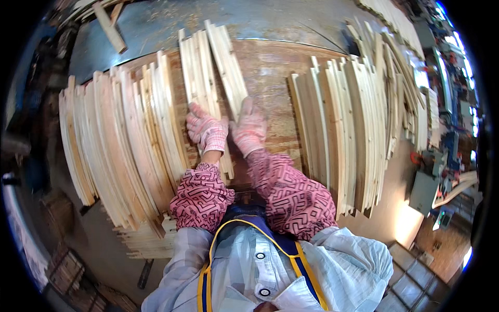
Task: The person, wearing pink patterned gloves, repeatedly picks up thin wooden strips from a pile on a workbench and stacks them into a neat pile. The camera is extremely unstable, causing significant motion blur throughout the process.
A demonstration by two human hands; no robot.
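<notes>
My left hand (pixel 207 129), in a pale pink-and-white knit glove, lies over a narrow row of wooden strips (pixel 198 67), its fingers bent at the row's left edge. Beside it, my right hand (pixel 249 129), gloved alike, grips a smaller group of wooden strips (pixel 226 62) near their lower part, thumb on the left and fingers along the right edge. That group tilts away from the row, leaving a thin wedge of tabletop between them at mid-length. The undersides of both hands are hidden. Pink patterned sleeve covers wrap my forearms.
A wide row of pale strips (pixel 119 135) lies on the left of the brown wooden tabletop (pixel 273 67), another row (pixel 343 130) on the right. Loose crooked strips (pixel 390 67) heap at the far right. Beyond is a grey-blue surface (pixel 171 26) with a short board (pixel 110 28).
</notes>
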